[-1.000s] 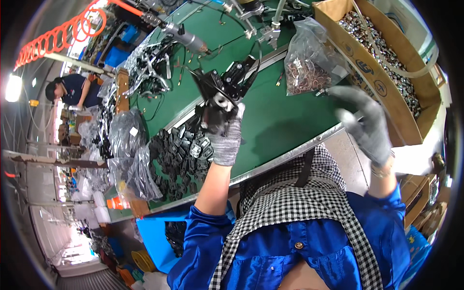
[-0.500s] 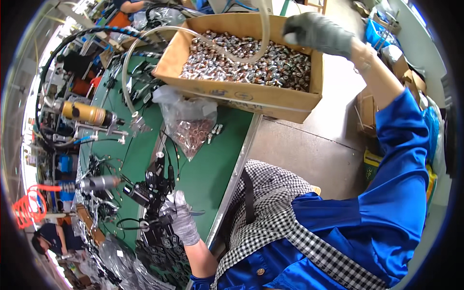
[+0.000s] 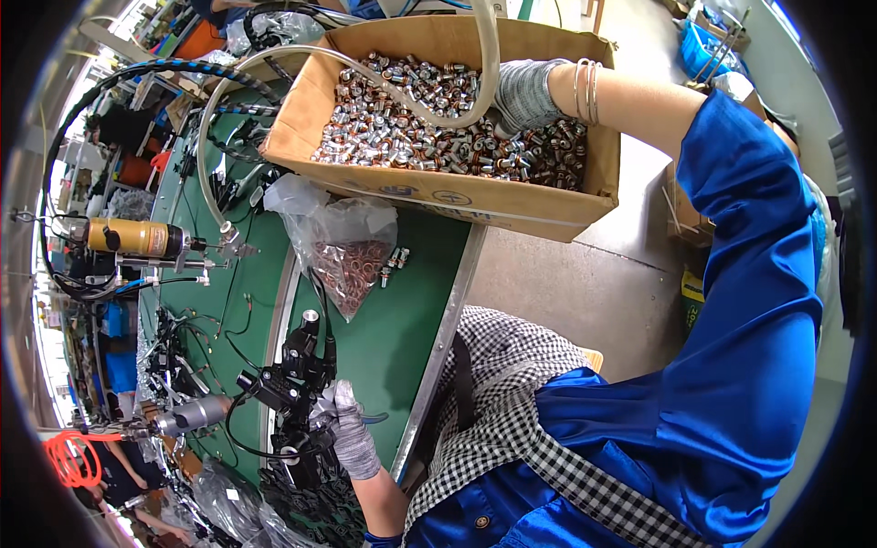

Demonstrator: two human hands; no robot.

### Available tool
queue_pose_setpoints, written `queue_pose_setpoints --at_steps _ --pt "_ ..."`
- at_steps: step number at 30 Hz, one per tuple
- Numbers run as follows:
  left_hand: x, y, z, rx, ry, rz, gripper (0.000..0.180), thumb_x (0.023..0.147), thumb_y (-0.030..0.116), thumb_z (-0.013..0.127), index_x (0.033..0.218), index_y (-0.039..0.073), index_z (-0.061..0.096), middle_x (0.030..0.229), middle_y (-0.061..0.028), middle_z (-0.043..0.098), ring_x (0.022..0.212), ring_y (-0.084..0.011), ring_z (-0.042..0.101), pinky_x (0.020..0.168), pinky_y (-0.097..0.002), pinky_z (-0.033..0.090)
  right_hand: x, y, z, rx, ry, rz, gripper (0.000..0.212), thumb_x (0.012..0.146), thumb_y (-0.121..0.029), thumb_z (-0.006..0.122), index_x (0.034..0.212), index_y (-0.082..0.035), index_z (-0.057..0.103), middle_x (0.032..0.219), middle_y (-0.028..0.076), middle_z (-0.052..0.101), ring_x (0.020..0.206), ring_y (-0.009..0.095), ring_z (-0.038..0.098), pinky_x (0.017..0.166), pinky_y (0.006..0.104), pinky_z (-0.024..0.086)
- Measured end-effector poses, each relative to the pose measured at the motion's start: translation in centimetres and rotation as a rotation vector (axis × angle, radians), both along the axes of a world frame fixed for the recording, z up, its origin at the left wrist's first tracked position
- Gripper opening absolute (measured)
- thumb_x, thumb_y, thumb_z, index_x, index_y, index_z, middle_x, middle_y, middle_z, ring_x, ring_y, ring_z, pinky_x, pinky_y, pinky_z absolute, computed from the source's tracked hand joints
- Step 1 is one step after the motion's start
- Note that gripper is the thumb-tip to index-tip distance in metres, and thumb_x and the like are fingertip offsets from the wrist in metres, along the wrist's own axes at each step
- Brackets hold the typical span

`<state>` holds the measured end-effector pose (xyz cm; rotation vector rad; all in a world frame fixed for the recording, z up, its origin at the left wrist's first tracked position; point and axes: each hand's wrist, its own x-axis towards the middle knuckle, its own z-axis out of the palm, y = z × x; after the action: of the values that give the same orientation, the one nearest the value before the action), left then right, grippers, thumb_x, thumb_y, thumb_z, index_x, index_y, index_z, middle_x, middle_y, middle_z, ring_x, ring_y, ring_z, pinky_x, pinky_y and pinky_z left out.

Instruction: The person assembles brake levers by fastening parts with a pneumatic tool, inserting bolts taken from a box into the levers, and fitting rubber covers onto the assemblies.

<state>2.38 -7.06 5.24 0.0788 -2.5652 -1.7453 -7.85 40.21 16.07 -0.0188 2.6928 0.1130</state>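
My left hand (image 3: 353, 437), in a grey knit glove, is closed on a black brake lever assembly (image 3: 290, 388) with hoses and a pale lever, over the green bench. My right hand (image 3: 528, 97), gloved too, reaches into a cardboard box (image 3: 411, 180). Its fingers point down among many small silvery metal fittings (image 3: 429, 146), and the fingertips are hidden there. A clear plastic bag (image 3: 343, 233) of reddish-brown rings lies in front of the box. Beside that bag sit a few loose fittings (image 3: 395, 263).
A clear hose (image 3: 489, 64) loops across the box. At the left hang a gold-coloured power driver (image 3: 137, 238) and a grey driver (image 3: 194, 416) on a red coiled hose. More black assemblies (image 3: 315, 502) are piled at the near end of the bench (image 3: 406, 338), whose metal edge runs beside me.
My right hand has moved from above the box's far right corner down and left into the fittings. My left hand keeps hold of the brake lever assembly, and the whole view has shifted slightly.
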Motion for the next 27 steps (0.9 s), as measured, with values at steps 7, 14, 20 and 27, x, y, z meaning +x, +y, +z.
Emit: queue_pose_setpoints --at_steps 7,14,20,27 --pt "-0.6 -0.5 -1.3 -0.289 -0.021 -0.014 0.032 0.095 0.029 0.07 0.075 0.007 0.06 0.065 0.0007 0.051 0.062 -0.0124 0.049 0.059 -0.0328 0.038 0.7 -0.5 0.9 0.012 0.047 0.002 0.037 0.084 -0.025 0.078 0.113 -0.004 0.072 0.099 0.014 0.073 0.091 0.033 0.07 0.083 0.0417 0.057" --pt "0.0 -1.5 -4.3 -0.073 0.09 -0.069 0.025 0.087 0.014 0.078 0.102 0.012 0.058 0.082 0.0016 0.057 0.058 -0.0077 0.051 0.051 -0.0262 0.046 9.0 5.4 5.6 -0.739 0.492 -0.305 0.045 0.096 -0.027 0.061 0.133 -0.003 0.06 0.104 0.0 0.063 0.091 0.006 0.059 0.078 0.028 0.051" --pt "-0.5 0.7 -2.6 0.114 -0.131 -0.045 0.03 0.085 0.011 0.082 0.105 0.012 0.06 0.088 0.0013 0.062 0.066 -0.0078 0.057 0.057 -0.0278 0.05 14.7 -4.4 2.6 -1.12 0.916 -0.127 0.037 0.092 -0.02 0.069 0.124 -0.003 0.059 0.105 0.005 0.066 0.094 0.012 0.063 0.082 0.0293 0.053" --pt "0.8 2.1 0.2 0.215 -0.065 -0.055 0.027 0.085 0.007 0.081 0.104 0.01 0.062 0.089 0.0006 0.063 0.064 -0.0081 0.057 0.055 -0.0272 0.051 7.7 -17.4 1.2 -1.647 0.619 0.207 0.032 0.085 -0.006 0.079 0.11 -0.004 0.058 0.108 0.011 0.069 0.099 0.019 0.067 0.086 0.0318 0.055"
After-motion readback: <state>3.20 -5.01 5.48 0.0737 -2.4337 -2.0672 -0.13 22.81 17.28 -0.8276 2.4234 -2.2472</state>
